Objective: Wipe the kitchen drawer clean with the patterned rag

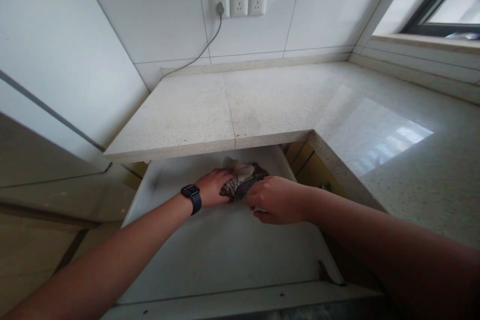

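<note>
A crumpled bundle of cloth point(242, 186), dark with light stripes and a pale beige part, lies toward the back of an open white drawer point(210, 255). My left hand point(215, 187), with a dark watch point(191, 192) on its wrist, grips the bundle's left side, and some of its fingertips are hidden. At the bundle's right edge, my right hand point(273, 200) is closed with its fingers curled on the cloth. What exactly lies under the right fingers is hidden. The bundle's back part looks blurred.
A speckled stone countertop point(187, 115) overhangs the drawer's back and runs along the right side. A grey cord point(204, 50) hangs from the left wall socket point(219, 2). A tall white cabinet point(67, 35) stands at left, a window point(450, 5) at upper right.
</note>
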Demonstrator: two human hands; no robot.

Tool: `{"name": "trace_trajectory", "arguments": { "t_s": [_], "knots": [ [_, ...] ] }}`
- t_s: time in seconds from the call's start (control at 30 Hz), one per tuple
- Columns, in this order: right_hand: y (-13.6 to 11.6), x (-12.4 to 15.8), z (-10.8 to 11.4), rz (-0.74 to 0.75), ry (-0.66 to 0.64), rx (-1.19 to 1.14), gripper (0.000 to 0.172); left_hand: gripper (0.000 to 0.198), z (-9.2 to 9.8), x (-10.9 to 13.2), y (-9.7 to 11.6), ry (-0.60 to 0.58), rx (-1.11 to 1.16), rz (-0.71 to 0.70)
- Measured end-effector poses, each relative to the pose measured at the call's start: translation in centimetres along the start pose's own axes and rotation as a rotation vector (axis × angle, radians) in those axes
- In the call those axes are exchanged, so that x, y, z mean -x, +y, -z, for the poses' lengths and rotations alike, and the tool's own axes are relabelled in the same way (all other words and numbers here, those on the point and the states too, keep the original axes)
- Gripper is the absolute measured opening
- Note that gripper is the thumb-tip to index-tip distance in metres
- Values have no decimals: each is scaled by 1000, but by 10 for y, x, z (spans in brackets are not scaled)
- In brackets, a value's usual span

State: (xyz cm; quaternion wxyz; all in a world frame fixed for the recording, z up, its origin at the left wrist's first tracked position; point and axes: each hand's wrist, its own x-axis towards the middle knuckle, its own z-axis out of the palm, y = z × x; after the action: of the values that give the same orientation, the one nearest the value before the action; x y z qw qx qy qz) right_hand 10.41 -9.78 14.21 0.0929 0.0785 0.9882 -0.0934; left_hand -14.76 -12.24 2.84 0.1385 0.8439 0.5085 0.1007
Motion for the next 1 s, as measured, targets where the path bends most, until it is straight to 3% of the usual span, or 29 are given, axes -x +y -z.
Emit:
{"name": "trace_trajectory", "arguments": {
  "t_s": [0.1,0.2,0.33,0.4,0.47,0.57,0.67,0.73,0.87,1.0],
  "knots": [
    [0,1,-2,-31,-13,1,24,83,-8,21,32,-96,45,-130],
    [-4,1,-16,-83,-20,-35,42,89,-9,41,55,-182,74,-246],
    [-23,1,-45,-176,-139,-87,81,92,-4,50,51,-192,48,-201],
    [-31,1,-47,-219,-195,-80,89,89,-1,50,40,-180,11,-141],
    [-32,3,-36,-237,-176,-55,80,83,1,48,34,-149,-41,-78],
    [-21,6,-11,-221,-51,-21,60,81,1,42,39,-61,-125,-36],
    [-11,8,-1,-181,13,32,50,91,-5,29,51,-46,-150,-117],
    [-12,7,-7,-115,-46,62,45,93,-11,14,53,-70,-136,-163],
    [-25,1,-19,-18,-205,40,39,88,-15,-29,30,-56,-113,-136],
    [-20,1,-18,-93,-192,45,41,75,-10,-70,1,51,-106,99]
  ]
}}
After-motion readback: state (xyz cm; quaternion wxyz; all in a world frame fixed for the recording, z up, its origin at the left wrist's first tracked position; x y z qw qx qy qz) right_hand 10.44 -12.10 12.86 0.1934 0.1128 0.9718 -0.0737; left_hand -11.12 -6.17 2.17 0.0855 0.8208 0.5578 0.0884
